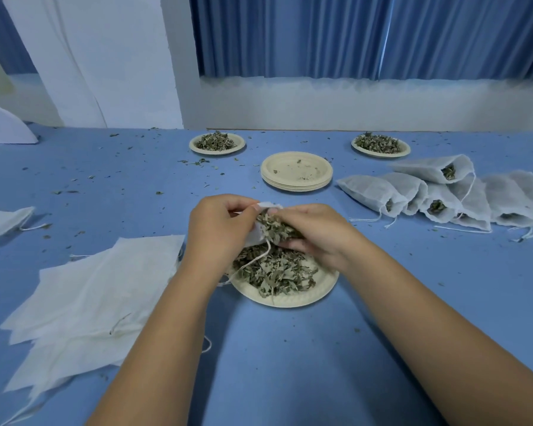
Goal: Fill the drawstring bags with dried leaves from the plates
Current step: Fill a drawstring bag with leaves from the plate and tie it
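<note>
Blue desk (382, 318). Midway, I judge: a pile of flat white cloth drawstring bags (83, 290) lies unfilled at left, a row of stuffed white bags (428, 195) at right. Stacked beige paper plates (296, 172) are emptied; two far plates (217, 151) (380, 154) hold leaves. Above the near plate (290, 301) of dried leaves (274, 272), the left hand (219, 229) pinches a white bag (253, 238) open; the right hand (317, 232) has its fingers (293, 212) clenched on leaves at its mouth. No writing shows.

A flat blue-covered desk (290, 348) spreads beneath and around the left hand (219, 229) and the right hand (314, 232). Well beyond both hands, a blue pleated fabric curtain (351, 35) hangs above a pale white ledge (351, 103) that meets the desk's far edge. Beyond the left hand and further left stands a white wall pillar (105, 56). A white pointed sheet (3, 127) lies far out to the left hand's side.
</note>
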`<state>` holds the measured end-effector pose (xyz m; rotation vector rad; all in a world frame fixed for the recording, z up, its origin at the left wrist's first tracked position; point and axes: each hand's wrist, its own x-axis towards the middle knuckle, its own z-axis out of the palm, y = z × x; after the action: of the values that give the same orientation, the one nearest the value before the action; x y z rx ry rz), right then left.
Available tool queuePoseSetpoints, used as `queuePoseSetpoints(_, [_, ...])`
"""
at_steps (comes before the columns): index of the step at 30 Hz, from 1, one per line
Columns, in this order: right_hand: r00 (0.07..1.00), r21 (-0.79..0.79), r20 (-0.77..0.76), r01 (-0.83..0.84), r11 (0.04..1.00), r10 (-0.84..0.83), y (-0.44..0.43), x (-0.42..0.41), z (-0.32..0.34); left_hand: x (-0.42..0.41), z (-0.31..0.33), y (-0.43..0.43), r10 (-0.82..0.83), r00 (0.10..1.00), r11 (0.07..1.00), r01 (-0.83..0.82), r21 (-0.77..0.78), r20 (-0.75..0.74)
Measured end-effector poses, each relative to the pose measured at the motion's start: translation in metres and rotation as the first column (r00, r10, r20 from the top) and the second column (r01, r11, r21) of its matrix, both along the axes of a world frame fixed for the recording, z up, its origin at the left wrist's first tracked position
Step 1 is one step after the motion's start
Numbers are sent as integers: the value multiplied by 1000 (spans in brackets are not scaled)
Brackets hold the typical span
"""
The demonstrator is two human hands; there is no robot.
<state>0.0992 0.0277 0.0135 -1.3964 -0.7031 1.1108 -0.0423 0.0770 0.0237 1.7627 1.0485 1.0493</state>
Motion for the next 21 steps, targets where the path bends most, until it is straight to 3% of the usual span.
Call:
queuePoseSetpoints(2, [995,11,-95,-9,1000,10,-4,5,7,-2,0,2,39,999,999,-39,4,9])
queuePoseSetpoints(4, [996,18,-89,-31,999,32,-10,6,11,-1,-1,3,66,998,998,-66,16,12])
queuePoseSetpoints(6, [994,33,36,-101,994,100,-17,5,13,-1,-1,3,84,996,996,-84,25,12])
queuePoseSetpoints(8, [956,14,254,-158,987,149,-22,2,10,0,-2,4,90,996,996,-90,17,9])
queuePoseSetpoints(10, [922,30,371,-136,990,115,-21,-3,8,0,-3,3,78,997,997,-78,14,0])
queuePoseSetpoints(15, [960,110,279,-30,994,-2,-18,0,7,1,-3,3,36,999,998,-35,42,-25])
queuePoseSetpoints(21, [983,68,163,72,995,-82,-16,1,6,3,-3,-1,-12,998,995,18,102,-63])
